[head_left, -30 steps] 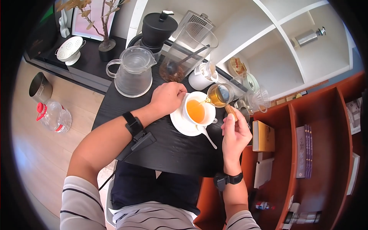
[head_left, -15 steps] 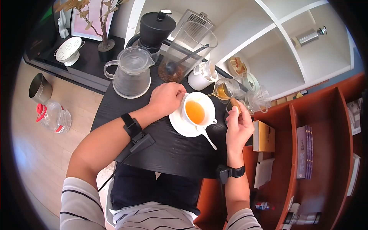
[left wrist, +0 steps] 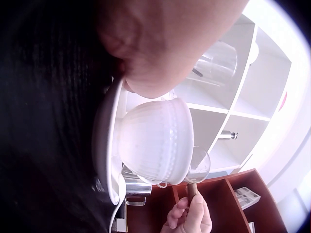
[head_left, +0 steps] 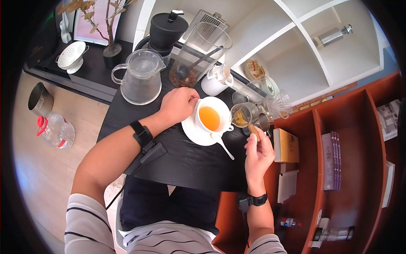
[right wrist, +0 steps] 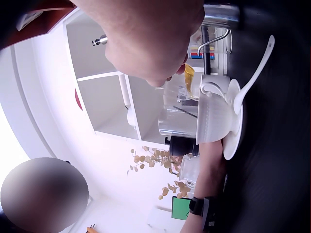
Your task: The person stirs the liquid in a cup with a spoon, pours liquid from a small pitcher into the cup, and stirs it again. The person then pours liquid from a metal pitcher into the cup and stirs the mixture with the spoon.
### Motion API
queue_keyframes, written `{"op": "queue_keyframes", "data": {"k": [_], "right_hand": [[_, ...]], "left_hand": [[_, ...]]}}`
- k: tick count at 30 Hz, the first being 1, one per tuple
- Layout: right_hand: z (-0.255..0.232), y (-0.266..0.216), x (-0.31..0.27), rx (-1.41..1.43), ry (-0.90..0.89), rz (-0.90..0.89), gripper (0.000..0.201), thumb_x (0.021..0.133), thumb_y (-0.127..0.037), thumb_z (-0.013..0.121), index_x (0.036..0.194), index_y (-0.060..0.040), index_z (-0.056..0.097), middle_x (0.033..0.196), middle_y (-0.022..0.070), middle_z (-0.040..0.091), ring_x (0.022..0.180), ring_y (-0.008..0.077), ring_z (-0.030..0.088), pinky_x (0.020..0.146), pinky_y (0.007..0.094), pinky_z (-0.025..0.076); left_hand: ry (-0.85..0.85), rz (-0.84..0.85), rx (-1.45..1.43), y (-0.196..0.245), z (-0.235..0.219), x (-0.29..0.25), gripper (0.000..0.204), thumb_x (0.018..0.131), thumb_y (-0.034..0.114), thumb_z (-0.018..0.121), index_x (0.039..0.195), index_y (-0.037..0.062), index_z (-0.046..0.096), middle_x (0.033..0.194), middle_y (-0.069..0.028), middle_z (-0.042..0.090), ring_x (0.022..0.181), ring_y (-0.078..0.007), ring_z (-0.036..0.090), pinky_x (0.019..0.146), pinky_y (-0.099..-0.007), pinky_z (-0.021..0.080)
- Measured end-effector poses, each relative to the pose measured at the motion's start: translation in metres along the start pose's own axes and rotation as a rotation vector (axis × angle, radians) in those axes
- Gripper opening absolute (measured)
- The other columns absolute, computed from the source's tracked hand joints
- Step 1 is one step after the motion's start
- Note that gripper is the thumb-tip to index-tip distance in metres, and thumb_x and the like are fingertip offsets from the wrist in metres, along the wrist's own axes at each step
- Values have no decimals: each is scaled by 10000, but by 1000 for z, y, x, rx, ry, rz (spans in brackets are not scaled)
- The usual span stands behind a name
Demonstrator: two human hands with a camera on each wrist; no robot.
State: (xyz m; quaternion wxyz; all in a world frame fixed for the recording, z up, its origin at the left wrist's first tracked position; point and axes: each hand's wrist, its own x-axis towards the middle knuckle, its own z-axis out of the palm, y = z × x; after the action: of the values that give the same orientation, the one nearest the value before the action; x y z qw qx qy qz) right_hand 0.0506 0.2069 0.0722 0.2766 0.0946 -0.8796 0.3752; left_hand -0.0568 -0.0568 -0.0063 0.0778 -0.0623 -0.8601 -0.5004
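Observation:
In the head view, a white cup point(head_left: 222, 111) of amber liquid point(head_left: 209, 118) stands on a white saucer point(head_left: 191, 133), with a white spoon point(head_left: 227, 149) lying on the saucer's near right side. My left hand point(head_left: 179, 105) holds the saucer's far left edge, fingers curled; the fingertips are partly hidden. Right of the cup, my right hand point(head_left: 259, 156) pinches the wooden handle point(head_left: 253, 131) of a small glass pitcher point(head_left: 244, 114). Some amber liquid shows in the pitcher. The left wrist view shows the pitcher point(left wrist: 199, 165) beyond the cup point(left wrist: 158, 141).
A lidded glass jug point(head_left: 141, 80), a black grinder point(head_left: 167, 31), a tall glass container point(head_left: 194, 55) and a white canister point(head_left: 216, 81) stand along the black table's point(head_left: 169, 165) far side. Glassware and a metal cup point(head_left: 263, 122) are beyond my right hand. Shelves point(head_left: 313, 144) border the right.
The thin stream from the pitcher into the cup has stopped. My right hand has brought the pitcher to the cup's right, less tipped. My left hand stays at the saucer; the head view has shifted slightly.

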Motion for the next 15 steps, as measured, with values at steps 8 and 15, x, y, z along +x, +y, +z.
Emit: {"op": "queue_keyframes", "data": {"k": [8,15], "right_hand": [[13,-19,-9,-15,-42,-82,290,996,2,740,1283,37,731,909,80,696,726,102,635,653,251,531],[33,-27,15,-15,-28,-151,300,987,13,740,1286,30,732,935,91,718,743,115,648,675,267,545]], "left_hand": [[15,-6,-4,1,0,-1,197,973,210,690,1057,77,807,972,-135,790,895,-316,767,799,-431,587],[14,-7,-4,2,0,-1,191,972,204,683,1054,82,806,991,-132,797,927,-337,767,822,-449,589]]}}
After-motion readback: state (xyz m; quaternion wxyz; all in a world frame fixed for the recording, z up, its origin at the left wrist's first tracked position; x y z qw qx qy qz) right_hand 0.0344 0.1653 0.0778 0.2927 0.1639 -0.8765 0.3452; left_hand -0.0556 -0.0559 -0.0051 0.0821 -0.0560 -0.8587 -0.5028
